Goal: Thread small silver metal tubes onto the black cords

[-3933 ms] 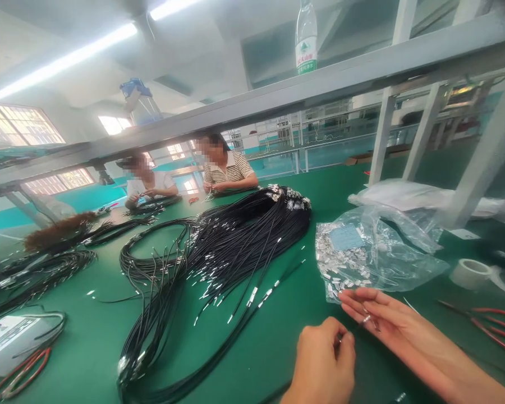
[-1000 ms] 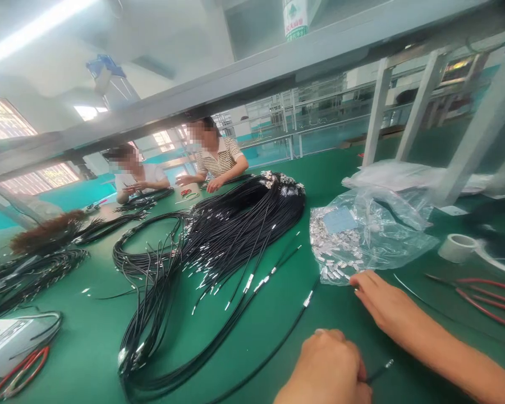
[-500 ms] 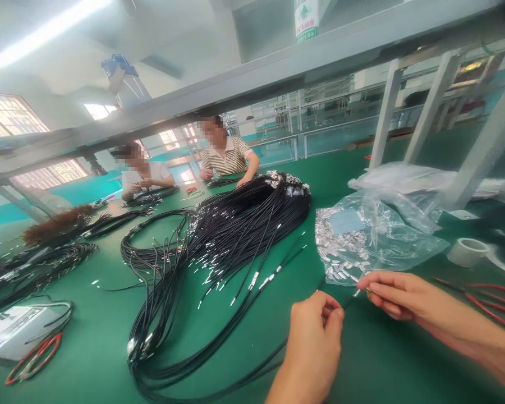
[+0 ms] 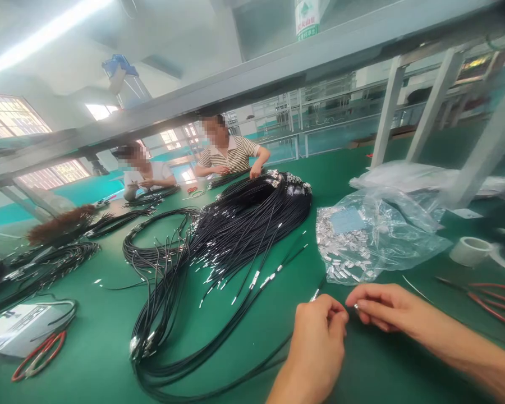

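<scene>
My left hand [image 4: 317,342] is closed in a pinch on the end of a thin black cord [image 4: 244,367] that trails left across the green table [image 4: 96,348]. A silver tip shows just above its fingers. My right hand [image 4: 382,308] is pinched on a small silver metal clasp right beside the left fingertips. A clear plastic bag [image 4: 374,241] full of small silver clasps lies just beyond my right hand. A big bundle of black cords [image 4: 239,224] with silver ends spreads over the table's middle.
Two people sit at the far side, handling cords. A tape roll [image 4: 471,251] and red wires [image 4: 494,300] lie at the right. A white box [image 4: 12,336] with red loops is at the near left. A grey shelf beam [image 4: 278,67] carrying a bottle crosses overhead.
My right hand left the clasp bag and came in to meet the left. My left hand rose and brought the cord end up to the right fingertips.
</scene>
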The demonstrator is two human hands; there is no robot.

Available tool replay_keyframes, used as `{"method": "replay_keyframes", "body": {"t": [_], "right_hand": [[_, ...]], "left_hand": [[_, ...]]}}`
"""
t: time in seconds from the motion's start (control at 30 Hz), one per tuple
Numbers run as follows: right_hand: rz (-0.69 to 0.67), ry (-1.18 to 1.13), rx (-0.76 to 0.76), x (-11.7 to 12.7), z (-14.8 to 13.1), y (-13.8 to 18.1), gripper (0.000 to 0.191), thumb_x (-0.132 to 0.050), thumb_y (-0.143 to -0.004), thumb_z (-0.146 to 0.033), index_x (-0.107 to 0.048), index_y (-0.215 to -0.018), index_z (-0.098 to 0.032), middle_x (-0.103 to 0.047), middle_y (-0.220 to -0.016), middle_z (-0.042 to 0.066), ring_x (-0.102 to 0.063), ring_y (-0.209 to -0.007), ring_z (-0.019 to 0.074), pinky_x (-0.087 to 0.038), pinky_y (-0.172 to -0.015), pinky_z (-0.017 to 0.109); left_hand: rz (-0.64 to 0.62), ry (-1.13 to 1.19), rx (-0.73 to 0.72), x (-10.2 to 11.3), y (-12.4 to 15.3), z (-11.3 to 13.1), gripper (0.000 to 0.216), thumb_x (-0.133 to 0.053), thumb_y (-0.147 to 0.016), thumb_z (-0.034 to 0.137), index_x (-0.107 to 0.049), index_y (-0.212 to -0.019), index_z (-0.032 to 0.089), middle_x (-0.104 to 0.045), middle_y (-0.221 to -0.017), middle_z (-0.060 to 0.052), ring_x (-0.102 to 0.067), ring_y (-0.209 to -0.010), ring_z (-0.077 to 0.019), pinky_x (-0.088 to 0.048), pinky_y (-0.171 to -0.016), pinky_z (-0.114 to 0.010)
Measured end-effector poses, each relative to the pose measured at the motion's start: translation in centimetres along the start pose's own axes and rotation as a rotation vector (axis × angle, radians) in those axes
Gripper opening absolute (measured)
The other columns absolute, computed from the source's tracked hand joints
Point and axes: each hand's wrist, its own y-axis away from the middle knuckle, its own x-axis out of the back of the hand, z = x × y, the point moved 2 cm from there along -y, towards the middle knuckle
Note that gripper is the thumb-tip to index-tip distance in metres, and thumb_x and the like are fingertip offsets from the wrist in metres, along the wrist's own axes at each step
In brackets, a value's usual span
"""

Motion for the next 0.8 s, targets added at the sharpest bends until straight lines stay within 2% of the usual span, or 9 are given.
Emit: {"method": "replay_keyframes", "body": {"t": [0.07, 0.17, 0.3, 0.37, 0.43, 0.5, 0.6, 0.7, 0.8], "right_hand": [[-0.013, -0.093, -0.005, -0.6, 0.0, -0.1, 0.044, -0.060, -0.087, -0.058, -0.063, -0.104, -0.017, -0.055, -0.073, 0.001, -0.036, -0.058, 0.0116, -0.024, -0.053, 0.026], [0.106, -0.252, -0.055, -0.6, 0.0, -0.2, 0.051, -0.065, -0.084, -0.059, -0.057, -0.115, -0.018, -0.058, -0.074, 0.000, -0.035, -0.056, 0.0100, -0.027, -0.051, 0.022], [0.296, -0.503, -0.047, 0.7, 0.2, -0.2, 0.044, -0.075, -0.080, -0.052, -0.065, -0.104, -0.017, -0.062, -0.081, 0.003, -0.043, -0.062, 0.0103, -0.039, -0.051, 0.018], [0.335, -0.687, -0.053, 1.2, 0.4, -0.3, 0.040, -0.083, -0.072, -0.044, -0.070, -0.096, -0.015, -0.063, -0.085, 0.005, -0.051, -0.070, 0.0127, -0.048, -0.057, 0.018], [0.369, -0.834, -0.088, 1.4, 0.4, -0.4, 0.039, -0.091, -0.062, -0.034, -0.072, -0.089, -0.012, -0.065, -0.089, 0.009, -0.056, -0.078, 0.0163, -0.054, -0.062, 0.020], [0.407, -0.916, -0.118, 1.4, 0.2, -0.4, 0.042, -0.094, -0.051, -0.023, -0.073, -0.085, -0.011, -0.066, -0.090, 0.011, -0.059, -0.082, 0.0189, -0.058, -0.066, 0.022], [0.436, -0.938, -0.106, 1.1, -0.1, -0.4, 0.048, -0.092, -0.039, -0.007, -0.074, -0.083, -0.011, -0.067, -0.093, 0.012, -0.061, -0.083, 0.0203, -0.061, -0.072, 0.024], [0.455, -0.899, -0.073, 0.7, -0.3, -0.3, 0.046, -0.086, -0.038, 0.000, -0.074, -0.080, -0.013, -0.068, -0.094, 0.011, -0.063, -0.086, 0.0207, -0.060, -0.074, 0.022], [0.435, -0.845, -0.038, 0.2, -0.2, -0.2, 0.038, -0.082, -0.047, -0.002, -0.073, -0.081, -0.014, -0.069, -0.095, 0.009, -0.063, -0.090, 0.0207, -0.060, -0.077, 0.021]], "left_hand": [[-0.012, -0.011, -0.003, 0.0, 0.0, -0.1, 0.017, -0.050, -0.088, 0.019, -0.064, -0.080, 0.018, -0.059, -0.065, 0.001, -0.049, -0.060, -0.0116, -0.034, -0.056, -0.022], [0.009, -0.010, -0.003, 0.1, -0.1, -0.4, 0.017, -0.050, -0.090, 0.024, -0.064, -0.098, 0.020, -0.060, -0.068, 0.002, -0.050, -0.064, -0.0131, -0.036, -0.061, -0.023], [0.053, -0.028, -0.040, 0.3, -0.1, -0.2, 0.028, -0.056, -0.088, 0.035, -0.065, -0.113, 0.026, -0.049, -0.060, 0.006, -0.045, -0.061, -0.0130, -0.032, -0.059, -0.024], [0.050, -0.028, -0.068, 0.3, 0.0, 0.1, 0.027, -0.056, -0.088, 0.038, -0.070, -0.109, 0.028, -0.041, -0.055, 0.007, -0.037, -0.054, -0.0111, -0.028, -0.055, -0.024], [0.031, -0.023, -0.113, 0.1, 0.2, 0.3, 0.025, -0.053, -0.090, 0.037, -0.074, -0.096, 0.026, -0.037, -0.054, 0.007, -0.032, -0.052, -0.0099, -0.025, -0.053, -0.024], [0.012, -0.028, -0.149, -0.2, 0.2, 0.3, 0.028, -0.050, -0.090, 0.033, -0.074, -0.082, 0.022, -0.039, -0.054, 0.006, -0.030, -0.052, -0.0092, -0.024, -0.053, -0.024], [0.017, -0.068, -0.154, -0.7, 0.0, -0.1, 0.024, -0.050, -0.087, 0.026, -0.071, -0.077, 0.019, -0.046, -0.054, 0.005, -0.035, -0.051, -0.0087, -0.025, -0.052, -0.023], [0.003, -0.094, -0.136, -1.2, -0.2, -0.6, 0.021, -0.050, -0.083, 0.022, -0.068, -0.075, 0.019, -0.050, -0.055, 0.005, -0.039, -0.051, -0.0087, -0.026, -0.050, -0.022], [-0.017, -0.095, -0.126, -1.4, -0.1, -0.6, 0.021, -0.049, -0.083, 0.023, -0.067, -0.073, 0.018, -0.049, -0.054, 0.005, -0.039, -0.050, -0.0084, -0.026, -0.049, -0.021]]}}
